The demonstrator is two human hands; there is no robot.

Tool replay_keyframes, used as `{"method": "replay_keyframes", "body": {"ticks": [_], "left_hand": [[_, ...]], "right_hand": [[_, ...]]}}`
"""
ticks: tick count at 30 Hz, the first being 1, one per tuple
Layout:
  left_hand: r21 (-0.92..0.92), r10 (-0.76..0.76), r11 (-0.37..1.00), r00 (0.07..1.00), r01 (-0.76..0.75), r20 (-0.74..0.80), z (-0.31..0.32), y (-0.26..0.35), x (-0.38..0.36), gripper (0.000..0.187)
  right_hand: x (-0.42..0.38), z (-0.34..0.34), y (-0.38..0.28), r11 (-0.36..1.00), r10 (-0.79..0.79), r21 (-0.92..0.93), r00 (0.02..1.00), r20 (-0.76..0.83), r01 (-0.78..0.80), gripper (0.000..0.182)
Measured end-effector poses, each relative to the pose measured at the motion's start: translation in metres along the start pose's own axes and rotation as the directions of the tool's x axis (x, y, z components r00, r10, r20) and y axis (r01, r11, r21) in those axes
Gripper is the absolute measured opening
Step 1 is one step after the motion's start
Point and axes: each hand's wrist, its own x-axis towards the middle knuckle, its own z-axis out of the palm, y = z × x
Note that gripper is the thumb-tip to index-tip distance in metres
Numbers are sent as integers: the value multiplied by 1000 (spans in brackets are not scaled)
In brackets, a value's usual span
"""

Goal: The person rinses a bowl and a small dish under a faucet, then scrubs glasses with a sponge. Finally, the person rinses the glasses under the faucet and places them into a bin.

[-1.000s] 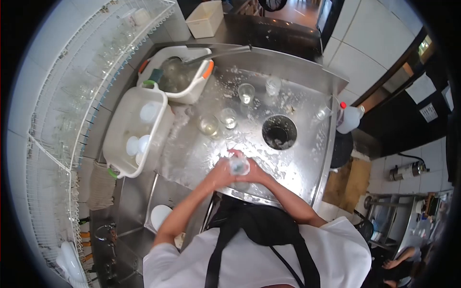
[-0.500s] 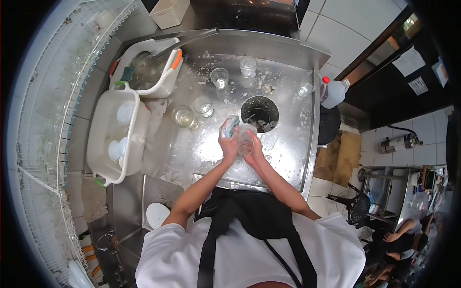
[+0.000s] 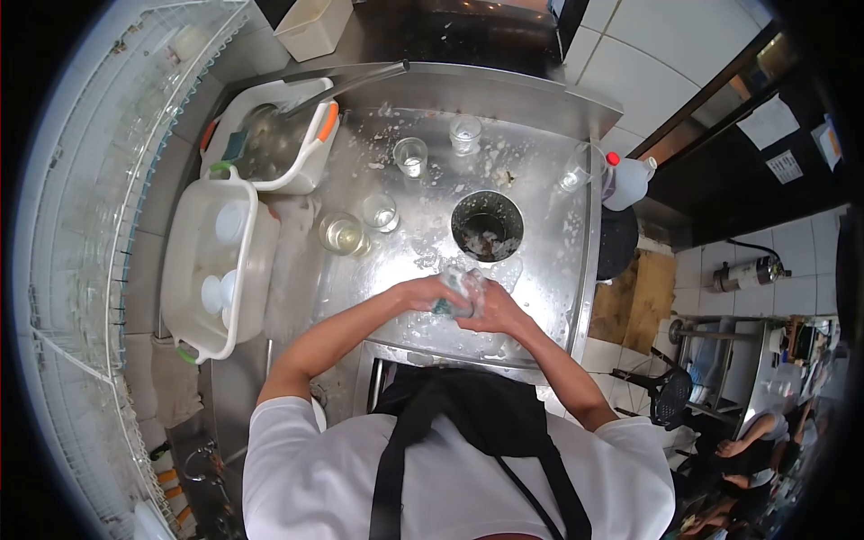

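Note:
My left hand (image 3: 427, 292) is closed on a soapy sponge (image 3: 442, 307), whose greenish edge shows under the fingers. The sponge is pressed against a clear glass (image 3: 462, 284) covered in white foam. Wrapped round that glass from the other side is my right hand (image 3: 490, 308). Both hands are low over the steel counter (image 3: 423, 333), just in front of a round drain hole (image 3: 487, 226) with scraps in it. Further left stand two glasses with some liquid, a wider glass (image 3: 342, 234) and a smaller glass (image 3: 382, 213). The fingers hide part of the held glass.
Two more glasses, a left one (image 3: 410, 157) and a right one (image 3: 465, 135), stand at the back. Another glass (image 3: 576, 171) is by the right edge, near a plastic jug (image 3: 630, 180). Left are a white tub (image 3: 171, 270) with white cups and a water-filled tub (image 3: 310, 162).
Both hands have come nearer my body with the glass and sponge, away from the drain hole. The sponge is now pressed to the glass, and more foam shows on it.

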Motion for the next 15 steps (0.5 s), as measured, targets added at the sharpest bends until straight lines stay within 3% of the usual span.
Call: {"method": "replay_keyframes", "body": {"ticks": [1,2,3,4,5,6,8,9,10,11,13,14,15], "left_hand": [[177,63,981,993,-79,98,4,-2,10,26],[180,53,981,993,-71,105,11,-7,16,26],[666,153,744,984,-54,-91,34,6,16,22],[950,341,301,921,86,-191,50,14,21,20],[997,530,51,848,-52,17,36,-4,44,11],[997,529,41,848,-59,29,34,12,49,11],[966,850,-166,468,-197,242,21,57,58,16],[985,908,-128,385,-115,163,-2,73,66,17],[996,954,-80,287,-37,87,-31,92,74,19],[965,959,-194,241,177,148,-55,111,83,29],[759,971,-227,199,610,130,-78,154,90,31],[760,971,-229,203,609,130,-103,151,92,31],[732,959,-255,264,632,107,-136,141,98,33]], "right_hand": [[-3,-4,0,988,135,72,990,49,-138,63],[-7,-7,2,951,264,138,959,106,-277,62],[-18,-5,14,879,332,337,940,77,-338,69],[-29,0,19,876,342,341,938,63,-342,69],[-40,7,21,808,428,483,899,-91,-336,70],[-44,8,24,733,517,614,826,-224,-293,71],[-52,-7,11,523,619,767,784,-42,-372,68],[-66,10,24,653,704,639,636,-315,-407,66],[-76,17,36,734,676,481,455,-579,-479,65],[-81,11,42,734,676,477,452,-582,-484,65],[-89,6,53,744,640,426,365,-676,-515,65],[-93,6,61,744,626,411,334,-705,-527,65],[-97,16,78,736,586,323,323,-743,-595,63]]}}
